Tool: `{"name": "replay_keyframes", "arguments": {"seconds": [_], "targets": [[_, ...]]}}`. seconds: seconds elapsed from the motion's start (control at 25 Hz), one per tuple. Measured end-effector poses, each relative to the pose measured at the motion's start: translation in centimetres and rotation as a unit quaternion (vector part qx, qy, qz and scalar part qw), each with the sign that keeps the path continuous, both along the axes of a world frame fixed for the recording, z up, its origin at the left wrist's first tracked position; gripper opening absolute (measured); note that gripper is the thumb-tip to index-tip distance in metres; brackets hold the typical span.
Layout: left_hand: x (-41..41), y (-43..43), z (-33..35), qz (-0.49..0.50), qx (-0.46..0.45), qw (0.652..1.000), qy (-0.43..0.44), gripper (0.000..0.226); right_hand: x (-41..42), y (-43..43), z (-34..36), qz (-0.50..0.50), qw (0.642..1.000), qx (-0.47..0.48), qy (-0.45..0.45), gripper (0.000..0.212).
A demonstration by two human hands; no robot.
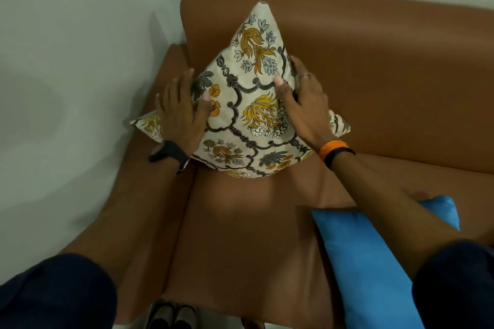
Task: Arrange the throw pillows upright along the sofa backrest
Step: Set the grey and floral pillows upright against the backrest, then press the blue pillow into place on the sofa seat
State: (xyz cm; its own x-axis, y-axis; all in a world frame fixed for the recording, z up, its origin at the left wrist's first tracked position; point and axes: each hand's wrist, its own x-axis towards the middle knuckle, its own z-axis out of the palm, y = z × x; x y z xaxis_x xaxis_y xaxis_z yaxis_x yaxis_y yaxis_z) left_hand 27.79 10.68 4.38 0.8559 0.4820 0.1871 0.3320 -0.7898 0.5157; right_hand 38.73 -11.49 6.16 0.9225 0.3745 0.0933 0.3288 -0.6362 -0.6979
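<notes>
A cream throw pillow (250,104) with yellow and grey flower print stands on one corner like a diamond, leaning against the brown sofa backrest (374,67) near the left armrest. My left hand (179,112) grips its left side, thumb on the front. My right hand (304,99) grips its right side, thumb pressed into the front. A plain blue pillow (366,262) lies flat on the seat at the lower right, partly under my right forearm.
The brown leather seat (240,235) stretches in front of the floral pillow. The left armrest (149,168) runs along a pale wall (66,75). Shoes (171,315) show on the floor at the bottom edge.
</notes>
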Motion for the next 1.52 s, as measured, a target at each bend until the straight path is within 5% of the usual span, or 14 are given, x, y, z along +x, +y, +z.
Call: {"name": "replay_keyframes", "arguments": {"seconds": [0.08,0.16,0.28,0.4,0.6,0.76,0.88,0.96,1.16,1.36,1.52], "targets": [[1.2,-1.6,-0.5,-0.069,0.061,0.992,-0.089,0.071,-0.7,1.5,-0.9,-0.016,0.997,0.059,-0.048,0.066],[1.8,-2.4,-2.1,-0.111,0.117,0.985,-0.055,0.076,-1.3,1.3,-2.7,-0.007,0.996,0.051,-0.078,0.068],[-0.8,-1.4,-4.7,0.014,0.1,0.994,0.052,0.08,-1.7,-3.9,-6.2,-0.03,0.999,-0.037,0.012,0.07],[-5.4,-2.5,-6.1,0.059,0.124,0.99,0.013,0.076,-3.3,-13.6,-8.6,-0.054,0.993,-0.091,0.057,0.071],[-11.4,-14.3,-9.7,-0.188,0.168,0.968,0.007,0.079,-9.0,-29.0,-10.0,0.07,0.984,-0.162,-0.033,0.067],[-16.1,-25.6,-15.0,-0.386,0.181,0.903,0.045,0.096,-14.0,-40.2,-11.4,0.157,0.968,-0.188,-0.05,0.071],[-18.5,-31.4,-17.9,-0.449,0.232,0.855,0.118,0.119,-18.0,-47.7,-13.4,0.239,0.945,-0.215,-0.052,0.08],[-19.0,-34.9,-19.4,-0.477,0.24,0.837,0.12,0.116,-21.3,-52.4,-15.3,0.279,0.932,-0.225,-0.054,0.089],[-19.2,-39.1,-20.5,-0.455,0.166,0.865,0.129,0.098,-26.5,-57.6,-20.1,0.326,0.88,-0.306,-0.16,0.105],[-14.9,-38.5,-14.5,-0.464,0.099,0.878,0.066,0.067,-23.3,-53.3,-16.8,0.214,0.942,-0.222,-0.13,0.066],[-8.7,-39.8,-7.3,-0.429,0.04,0.903,-0.003,0.036,-16.3,-53.3,-7.9,0.158,0.987,-0.026,-0.034,0.052]]}}
